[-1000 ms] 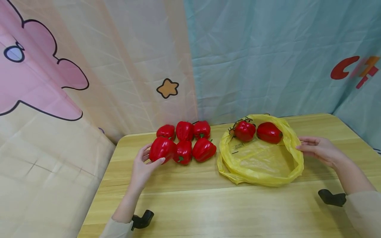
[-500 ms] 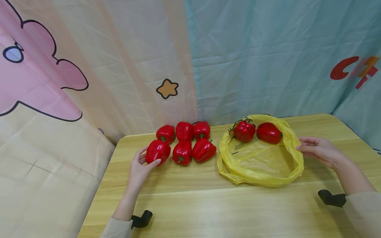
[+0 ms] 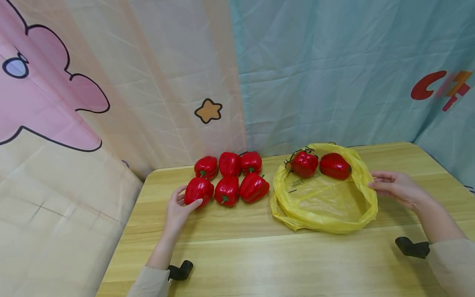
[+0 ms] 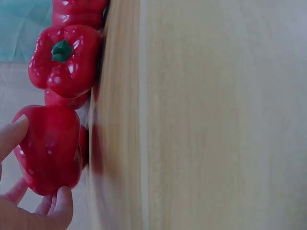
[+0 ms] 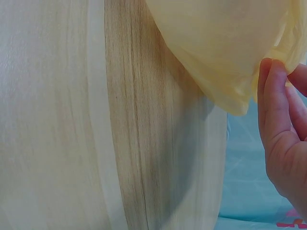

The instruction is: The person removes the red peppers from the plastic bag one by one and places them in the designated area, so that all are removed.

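My left hand (image 3: 179, 212) grips a red bell pepper (image 3: 199, 192) at the front left of a group of similar peppers. The left wrist view shows thumb and fingers around this pepper's sides, with a green-stemmed pepper (image 4: 64, 61) beside it. My right hand (image 3: 398, 187) pinches the right rim of a yellow plastic bag (image 3: 326, 225), which stands open on the table. Inside the bag, toward its back, lie two red peppers, one at the left (image 3: 305, 164) and one at the right (image 3: 335, 166). In the right wrist view, fingertips (image 5: 274, 67) hold the bag's edge.
Behind and right of the held pepper sit several more peppers, including one in front (image 3: 227, 192) and one at the back (image 3: 230, 164). The wooden table (image 3: 259, 264) ends at a hanging printed cloth (image 3: 178, 103) behind.
My left hand has moved the pepper left, away from its neighbour, and lowered it to the front row's left end. The right hand and bag stay nearly still.
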A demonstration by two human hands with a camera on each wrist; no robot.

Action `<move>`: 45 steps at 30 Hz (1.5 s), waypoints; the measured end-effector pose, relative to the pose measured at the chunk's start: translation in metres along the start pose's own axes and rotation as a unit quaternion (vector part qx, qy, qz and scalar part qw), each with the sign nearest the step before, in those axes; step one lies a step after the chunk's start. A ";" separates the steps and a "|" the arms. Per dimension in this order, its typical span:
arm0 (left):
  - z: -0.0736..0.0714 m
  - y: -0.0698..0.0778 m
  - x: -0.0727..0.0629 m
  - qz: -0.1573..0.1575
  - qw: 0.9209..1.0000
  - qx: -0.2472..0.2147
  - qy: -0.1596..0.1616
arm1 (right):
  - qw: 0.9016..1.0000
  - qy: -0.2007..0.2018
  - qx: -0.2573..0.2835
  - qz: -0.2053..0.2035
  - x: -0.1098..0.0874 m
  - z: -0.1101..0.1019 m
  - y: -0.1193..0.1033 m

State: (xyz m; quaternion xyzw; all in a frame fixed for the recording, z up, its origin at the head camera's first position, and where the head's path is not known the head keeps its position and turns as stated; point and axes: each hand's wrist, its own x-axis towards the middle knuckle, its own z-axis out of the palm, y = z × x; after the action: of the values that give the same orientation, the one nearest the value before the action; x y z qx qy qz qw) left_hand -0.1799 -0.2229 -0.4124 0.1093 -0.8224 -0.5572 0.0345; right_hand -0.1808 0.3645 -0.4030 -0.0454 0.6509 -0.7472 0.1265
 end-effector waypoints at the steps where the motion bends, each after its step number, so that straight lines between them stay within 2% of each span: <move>1: 0.001 -0.001 0.001 -0.001 1.000 -0.001 0.000 | 1.000 -0.001 0.001 0.001 0.000 0.000 0.000; 11: 0.008 -0.002 0.008 -0.010 1.000 -0.011 0.004 | 1.000 0.004 0.004 0.008 0.002 0.001 0.000; 21: 0.015 -0.002 0.014 -0.018 1.000 -0.014 0.004 | 1.000 0.000 0.029 0.008 0.003 0.001 0.000; 32: 0.022 -0.002 0.015 0.000 1.000 -0.013 0.010 | 1.000 0.006 0.021 0.012 0.003 0.002 0.000; 39: 0.023 -0.005 0.014 0.011 1.000 0.002 0.018 | 1.000 0.005 0.022 0.010 0.003 0.001 0.002; 45: 0.023 -0.004 0.013 0.013 1.000 -0.003 0.018 | 1.000 -0.004 0.031 0.000 0.002 0.001 0.002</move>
State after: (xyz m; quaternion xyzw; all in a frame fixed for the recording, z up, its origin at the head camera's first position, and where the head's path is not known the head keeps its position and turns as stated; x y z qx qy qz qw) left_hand -0.1961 -0.2064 -0.4253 0.1087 -0.8215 -0.5569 0.0566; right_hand -0.1826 0.3623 -0.4045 -0.0444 0.6269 -0.7667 0.1310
